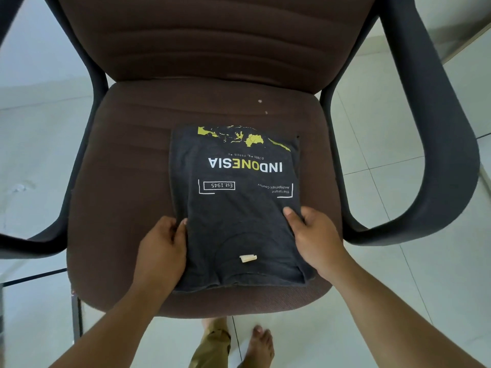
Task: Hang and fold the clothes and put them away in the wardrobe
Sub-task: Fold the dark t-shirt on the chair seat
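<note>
Left hand [163,245] and right hand [314,240] grasp the folded shirt [236,208] by its side edges, fingers tucked beneath, ready to lift it off the chair [127,160]

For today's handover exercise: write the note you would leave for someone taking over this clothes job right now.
Left hand grips the folded T-shirt's left edge, thumb on top.
Right hand grips its right edge the same way.
The T-shirt lies on the brown chair seat, print up, collar nearest you.
Done: this shirt looks folded.
Left: lift it and put it in the wardrobe, which is not in view.
</note>
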